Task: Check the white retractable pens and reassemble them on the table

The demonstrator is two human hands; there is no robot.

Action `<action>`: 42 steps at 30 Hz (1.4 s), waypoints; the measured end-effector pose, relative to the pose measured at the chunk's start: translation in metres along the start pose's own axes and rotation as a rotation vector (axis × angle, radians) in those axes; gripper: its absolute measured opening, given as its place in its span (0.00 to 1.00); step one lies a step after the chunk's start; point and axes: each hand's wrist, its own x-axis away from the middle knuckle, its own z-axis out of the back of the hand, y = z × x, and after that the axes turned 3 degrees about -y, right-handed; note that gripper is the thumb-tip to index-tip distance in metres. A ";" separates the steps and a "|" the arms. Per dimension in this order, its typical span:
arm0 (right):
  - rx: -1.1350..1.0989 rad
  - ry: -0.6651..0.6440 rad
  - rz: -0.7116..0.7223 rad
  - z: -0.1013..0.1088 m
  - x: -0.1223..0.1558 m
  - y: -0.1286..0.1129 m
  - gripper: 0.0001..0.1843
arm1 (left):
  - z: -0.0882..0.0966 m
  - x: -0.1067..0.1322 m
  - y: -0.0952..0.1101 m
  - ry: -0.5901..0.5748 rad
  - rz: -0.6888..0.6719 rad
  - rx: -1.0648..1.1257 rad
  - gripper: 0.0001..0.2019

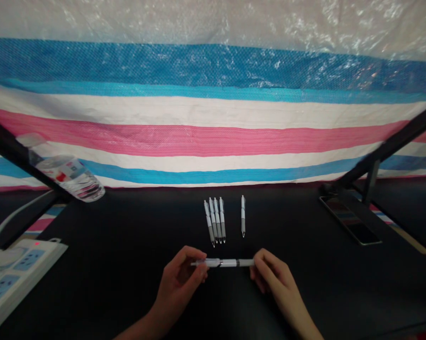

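A white pen (pixel 228 262) with a grey grip lies level between my two hands. My left hand (pixel 182 278) pinches its clip end between thumb and fingers. At the other end, my right hand (pixel 271 274) has its fingertips closed on the grey grip, so the tip is hidden. Just beyond, several similar pens (pixel 215 220) lie side by side on the black table (pixel 135 245), tips toward me. One more pen (pixel 243 216) lies apart, a little to their right.
At the left sit a white power strip (pixel 29 269) with a plug in it and a clear plastic bottle (pixel 74 177). A phone (pixel 351 221) lies at the right beside a black frame bar (pixel 376 158). Behind the table hangs a striped plastic sheet (pixel 213 141).
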 end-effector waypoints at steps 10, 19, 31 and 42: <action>-0.113 0.008 -0.016 -0.001 0.000 0.000 0.22 | 0.000 0.000 -0.002 0.015 -0.010 -0.014 0.10; -0.294 -0.022 -0.032 -0.003 -0.002 0.000 0.18 | 0.003 -0.001 -0.002 0.065 -0.004 -0.034 0.10; -0.494 0.276 0.050 0.006 0.002 0.009 0.11 | 0.016 0.000 -0.017 0.143 -0.044 -0.033 0.08; -0.500 0.213 0.070 0.003 0.003 0.005 0.11 | 0.015 0.001 -0.014 0.130 -0.039 -0.024 0.07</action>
